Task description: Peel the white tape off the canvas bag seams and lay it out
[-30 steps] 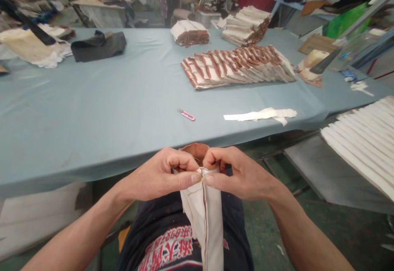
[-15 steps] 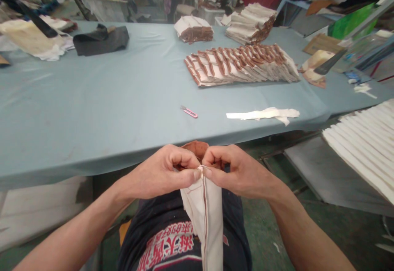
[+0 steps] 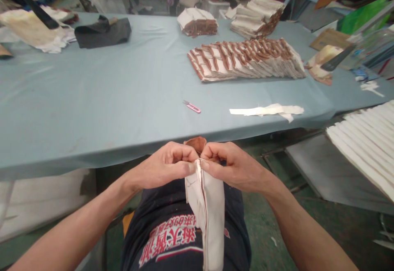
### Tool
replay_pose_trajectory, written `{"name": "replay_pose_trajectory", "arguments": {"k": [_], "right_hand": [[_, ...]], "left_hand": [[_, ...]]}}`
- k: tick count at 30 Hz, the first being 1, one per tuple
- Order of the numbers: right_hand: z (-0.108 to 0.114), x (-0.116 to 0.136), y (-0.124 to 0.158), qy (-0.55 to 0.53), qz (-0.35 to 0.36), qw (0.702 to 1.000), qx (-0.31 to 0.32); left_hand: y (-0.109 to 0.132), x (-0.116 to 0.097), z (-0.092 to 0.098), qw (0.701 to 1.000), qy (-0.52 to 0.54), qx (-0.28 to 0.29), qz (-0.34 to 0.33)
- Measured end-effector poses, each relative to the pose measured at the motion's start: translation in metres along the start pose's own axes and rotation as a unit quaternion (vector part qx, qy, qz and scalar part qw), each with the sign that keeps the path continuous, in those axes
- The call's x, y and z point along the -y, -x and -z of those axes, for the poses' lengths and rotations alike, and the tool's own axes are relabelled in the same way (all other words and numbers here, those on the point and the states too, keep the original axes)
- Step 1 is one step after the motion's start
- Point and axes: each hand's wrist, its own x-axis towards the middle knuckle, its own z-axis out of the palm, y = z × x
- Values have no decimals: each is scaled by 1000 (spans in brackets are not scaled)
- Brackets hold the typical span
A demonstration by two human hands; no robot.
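Observation:
Between my hands hangs a cream fabric piece [image 3: 214, 205] with a brown-edged seam down its length and a brown flap at its far end. My left hand [image 3: 172, 165] pinches its top edge between thumb and bent fingers. Right beside it, my right hand [image 3: 229, 166] grips the same edge, the two thumbs nearly meeting at the seam. The lower part of the piece drapes over a dark printed apron [image 3: 172, 238]. On the table beyond lie pink thread snips [image 3: 192, 106] and, to their right, a white fabric strip [image 3: 267, 110].
A blue-covered table [image 3: 92, 99] spans the front. On it lie a long row of brown-and-cream pieces [image 3: 246, 60], two stacks [image 3: 198, 21] behind, and a dark folded cloth [image 3: 103, 32]. More white pieces [image 3: 366, 140] are layered at the right.
My hands have shifted slightly up in the view with the fabric piece, still pinching its edge. The table and its contents sit a little higher and further right as the view has tilted.

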Motion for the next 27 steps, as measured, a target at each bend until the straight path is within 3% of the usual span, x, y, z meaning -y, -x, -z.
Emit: {"name": "replay_pose_trajectory", "arguments": {"k": [11, 16, 23, 27], "right_hand": [[-1, 2, -3, 23, -29, 999, 2], [-1, -3, -6, 36, -35, 999, 3], [-4, -3, 4, 32, -18, 995, -97], [-7, -2, 11, 86, -20, 990, -112]], "left_hand": [[6, -11, -9, 995, -86, -54, 10], [2, -4, -7, 997, -35, -53, 38], [3, 3, -2, 996, 54, -57, 47], [2, 5, -3, 995, 51, -67, 56]]}}
